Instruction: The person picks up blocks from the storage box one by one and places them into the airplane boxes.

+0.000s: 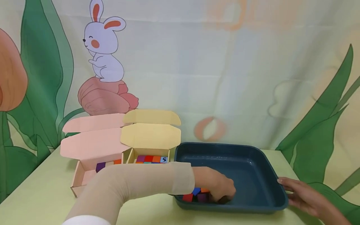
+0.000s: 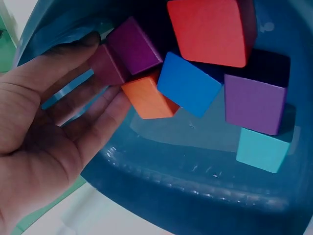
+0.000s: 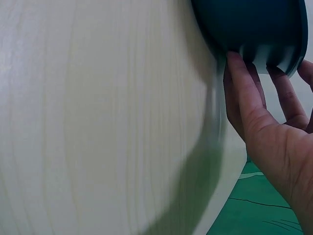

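Note:
My left hand point(image 1: 215, 182) reaches down into the near left part of a dark blue tub point(image 1: 242, 175). Its thumb and fingers pinch a maroon block point(image 2: 106, 66) in the left wrist view. Close by in the tub lie a purple block point(image 2: 134, 46), an orange block point(image 2: 150, 95), a blue block point(image 2: 190, 83), a red block point(image 2: 210, 33), another purple block point(image 2: 255, 105) and a turquoise block point(image 2: 264, 149). My right hand point(image 1: 307, 197) holds the tub's right side, thumb by the rim and fingers against the outer wall point(image 3: 254, 29).
Left of the tub stands an open yellow box point(image 1: 150, 136) with rows of coloured blocks, one numbered 5 point(image 1: 164, 159). Beside it is an open pink box point(image 1: 95, 142) with several blocks, partly hidden by my left sleeve point(image 1: 146, 179). A printed rabbit curtain point(image 1: 168, 62) hangs behind the table.

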`<state>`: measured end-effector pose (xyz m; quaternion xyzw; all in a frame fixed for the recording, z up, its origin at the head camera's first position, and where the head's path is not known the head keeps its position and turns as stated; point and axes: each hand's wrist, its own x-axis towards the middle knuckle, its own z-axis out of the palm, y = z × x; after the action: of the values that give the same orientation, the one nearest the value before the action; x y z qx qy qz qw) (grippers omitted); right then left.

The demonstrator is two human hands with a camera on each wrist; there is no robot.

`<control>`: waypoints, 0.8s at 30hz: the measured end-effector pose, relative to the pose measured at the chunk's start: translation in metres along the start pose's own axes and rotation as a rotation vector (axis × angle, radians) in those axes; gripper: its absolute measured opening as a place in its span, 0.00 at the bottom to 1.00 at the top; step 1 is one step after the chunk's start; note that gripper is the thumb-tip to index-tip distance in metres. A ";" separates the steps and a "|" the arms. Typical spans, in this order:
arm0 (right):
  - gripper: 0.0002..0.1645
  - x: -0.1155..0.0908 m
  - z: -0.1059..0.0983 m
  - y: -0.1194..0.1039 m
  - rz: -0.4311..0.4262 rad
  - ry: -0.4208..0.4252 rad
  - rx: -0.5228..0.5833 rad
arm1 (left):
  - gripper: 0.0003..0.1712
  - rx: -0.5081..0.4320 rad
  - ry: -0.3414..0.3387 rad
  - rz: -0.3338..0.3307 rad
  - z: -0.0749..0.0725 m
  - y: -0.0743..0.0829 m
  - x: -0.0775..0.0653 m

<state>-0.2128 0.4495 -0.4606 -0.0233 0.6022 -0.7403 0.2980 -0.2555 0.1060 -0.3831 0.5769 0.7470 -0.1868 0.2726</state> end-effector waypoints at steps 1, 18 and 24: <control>0.20 0.001 0.001 0.001 0.006 0.012 -0.005 | 0.15 -0.007 0.002 0.001 0.000 0.000 0.000; 0.18 0.001 0.007 0.000 -0.009 0.033 0.000 | 0.12 -0.025 0.331 0.034 -0.021 -0.009 -0.044; 0.18 0.002 0.008 -0.001 -0.022 0.039 -0.011 | 0.10 -0.043 0.467 -0.030 -0.021 -0.025 -0.087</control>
<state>-0.2117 0.4422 -0.4578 -0.0171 0.6115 -0.7406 0.2780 -0.2671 0.0455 -0.3136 0.5875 0.8020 -0.0365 0.1020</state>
